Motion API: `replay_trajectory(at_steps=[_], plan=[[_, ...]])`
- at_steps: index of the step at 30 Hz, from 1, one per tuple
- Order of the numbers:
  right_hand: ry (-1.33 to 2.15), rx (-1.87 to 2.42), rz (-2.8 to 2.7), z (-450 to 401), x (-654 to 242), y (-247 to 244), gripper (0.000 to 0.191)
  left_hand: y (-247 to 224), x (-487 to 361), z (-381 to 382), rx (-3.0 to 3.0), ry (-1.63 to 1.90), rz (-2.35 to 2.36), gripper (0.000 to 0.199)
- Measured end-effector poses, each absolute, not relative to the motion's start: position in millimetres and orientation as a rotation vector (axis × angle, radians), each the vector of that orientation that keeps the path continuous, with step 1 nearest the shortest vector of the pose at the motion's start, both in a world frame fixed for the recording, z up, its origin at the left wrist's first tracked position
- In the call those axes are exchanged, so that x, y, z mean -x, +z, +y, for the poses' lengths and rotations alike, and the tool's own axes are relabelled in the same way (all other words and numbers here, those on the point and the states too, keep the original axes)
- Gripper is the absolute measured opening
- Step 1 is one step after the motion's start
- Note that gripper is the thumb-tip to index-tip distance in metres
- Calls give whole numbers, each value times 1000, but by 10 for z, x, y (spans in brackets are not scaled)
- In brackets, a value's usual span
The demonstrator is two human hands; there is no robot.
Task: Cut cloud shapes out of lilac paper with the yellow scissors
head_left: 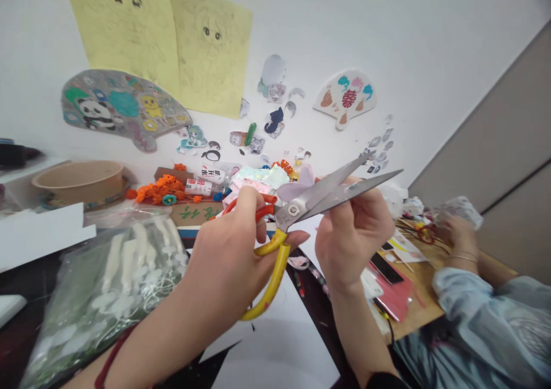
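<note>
My left hand (pixel 230 237) is wrapped round the red and yellow handles of a pair of scissors (pixel 294 210). The scissor blades are parted and point up to the right. Just behind them is my right hand (pixel 357 234), its fingers bent and pinched together close to the lower blade. The blades partly cover those fingertips, so what they pinch is hidden. A thin lilac piece (pixel 297 186) shows behind the pivot, beside the right fingertips; whether they hold it I cannot tell. Below both hands lies white paper (pixel 275 343) with small dark scraps on it.
A clear bag (pixel 107 291) of pale parts and strings lies at left, near a round tan basin (pixel 80 182). Orange fuzzy flowers (pixel 161 191) and a crumpled pastel cloth-like heap (pixel 258 179) sit along the wall. At right, another person's hand (pixel 462 237) works above a wooden table (pixel 424 314).
</note>
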State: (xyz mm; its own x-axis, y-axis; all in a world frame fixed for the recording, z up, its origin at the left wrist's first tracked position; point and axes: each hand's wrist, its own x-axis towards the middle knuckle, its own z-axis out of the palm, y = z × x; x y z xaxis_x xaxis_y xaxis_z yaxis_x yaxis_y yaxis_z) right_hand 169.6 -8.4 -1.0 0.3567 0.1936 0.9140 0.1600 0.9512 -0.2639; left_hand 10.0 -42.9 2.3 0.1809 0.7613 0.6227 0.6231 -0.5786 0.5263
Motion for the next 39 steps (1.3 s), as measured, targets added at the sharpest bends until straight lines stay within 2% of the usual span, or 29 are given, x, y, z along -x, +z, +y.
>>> replay_trajectory(at_steps=[23,34,39], plan=[[20,311,-1302,-131,-1775,26,23,38,-91,-447,-2264,1317,1355,40],[35,324,-1323,-164,-1799,44,19,51,-88,-430,-2204,1397,1362,38],[41,360,-1340,-187,-1788,77,20,12,-26,-426,-2213,1428,1226,37]])
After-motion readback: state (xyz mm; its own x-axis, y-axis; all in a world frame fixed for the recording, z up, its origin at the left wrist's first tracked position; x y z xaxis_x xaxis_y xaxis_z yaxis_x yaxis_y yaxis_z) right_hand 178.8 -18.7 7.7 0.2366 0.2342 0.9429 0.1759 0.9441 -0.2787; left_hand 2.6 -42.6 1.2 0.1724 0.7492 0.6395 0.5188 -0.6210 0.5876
